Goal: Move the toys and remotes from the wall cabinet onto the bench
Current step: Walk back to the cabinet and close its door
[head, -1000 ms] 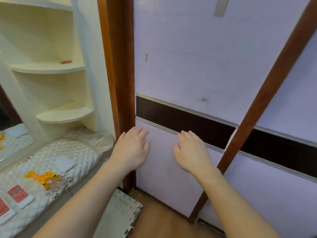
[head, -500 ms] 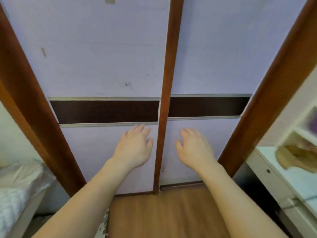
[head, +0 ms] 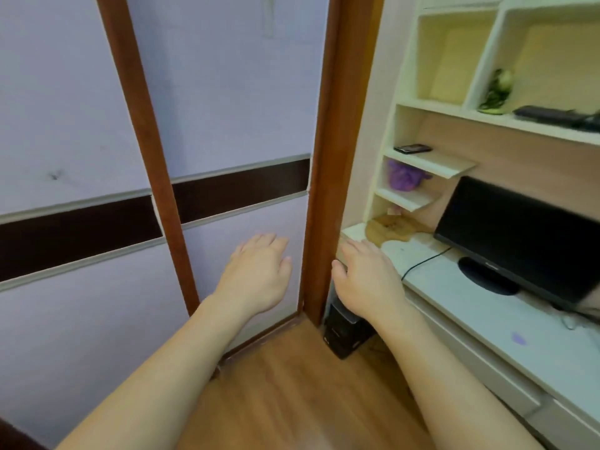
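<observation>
Both hands are out front, palms down, fingers straight and relaxed, holding nothing. L hand (head: pixel 259 274) is in front of the sliding door (head: pixel 243 125). R hand (head: pixel 367 277) is just right of the brown door post (head: pixel 328 190), by the desk (head: pixel 470 303) corner. Can't tell if either touches anything.

Task items sit in the wall cabinet (head: pixel 431 108), at 1–3 o'clock from R hand. Green toy (head: pixel 495 92) and long black remote (head: pixel 548 115) share the upper shelf at approx 2 o'clock, toy left, remote right, near but apart. Small dark remote (head: pixel 412 148) (maybe a phone, too small to tell) lies flat on the short shelf at 1 o'clock. Purple plush toy (head: pixel 404 175) is on the shelf under it. Bench not in view.

Handling, my guess:
- **Plush:** soft, light, squashes. Grab round the body w/ the whole hand, no breakage risk.
- **Green toy:** blurred, material unclear. It looks upright and light, so take it round the middle.
- **Remotes:** stiff, smooth plastic, lightish, a bit slippery. They lie flat, so tip an edge up first, then pinch across the narrow width near mid-length, thumb on top, fingers under.

Monitor (head: pixel 519 235) stands at 3 o'clock below the shelves, so reach over it w/ care. Nearest pick for R hand is prob. the small remote or the plush.
</observation>
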